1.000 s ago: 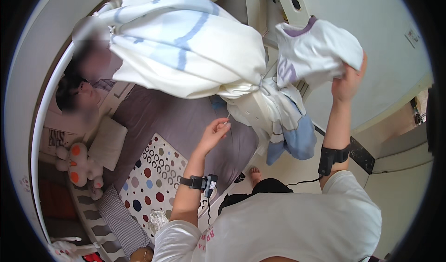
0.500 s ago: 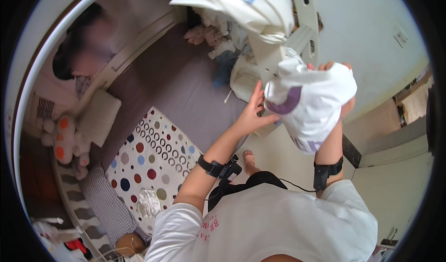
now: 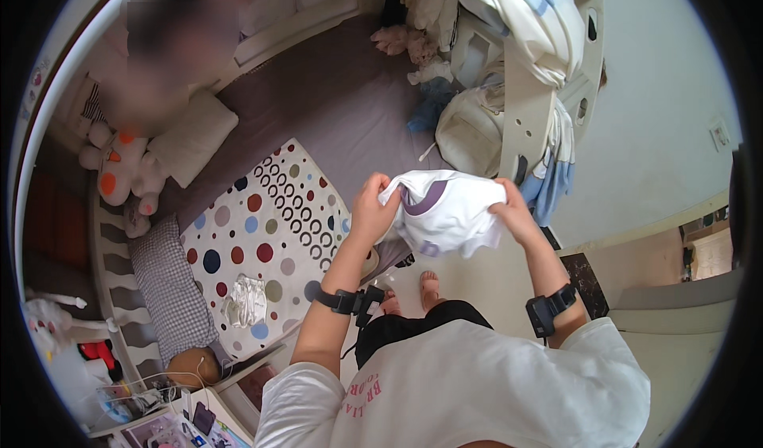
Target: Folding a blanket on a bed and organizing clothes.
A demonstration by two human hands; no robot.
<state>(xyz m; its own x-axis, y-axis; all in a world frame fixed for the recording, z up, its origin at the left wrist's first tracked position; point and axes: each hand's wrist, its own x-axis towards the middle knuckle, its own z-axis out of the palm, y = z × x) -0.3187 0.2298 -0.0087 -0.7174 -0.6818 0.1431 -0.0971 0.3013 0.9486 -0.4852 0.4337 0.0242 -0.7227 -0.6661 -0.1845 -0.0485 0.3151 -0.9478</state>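
A white T-shirt (image 3: 459,219) with a purple neckband hangs in front of me, above the floor, stretched between my two hands. At its left end, my left hand (image 3: 372,209) pinches the fabric near the neckband. My right hand (image 3: 515,213) grips the opposite edge, thumb towards me. The cloth sags in folds between them, and its lower edge hangs loose. A black strap with a small device sits around each of my forearms.
A bed with a purple-grey sheet (image 3: 298,90) bears a dotted mat (image 3: 298,285), a shiny pale cloth (image 3: 245,301), a checked pillow (image 3: 168,285) and a plush toy (image 3: 119,166). A person (image 3: 171,58) is at upper left. Clothes (image 3: 544,31) drape over a white ladder (image 3: 527,134) beside a pale bag (image 3: 469,134).
The shirt has come down and towards me, from bunched over my right hand to spread between both hands. My left hand has closed on it. The view has shifted.
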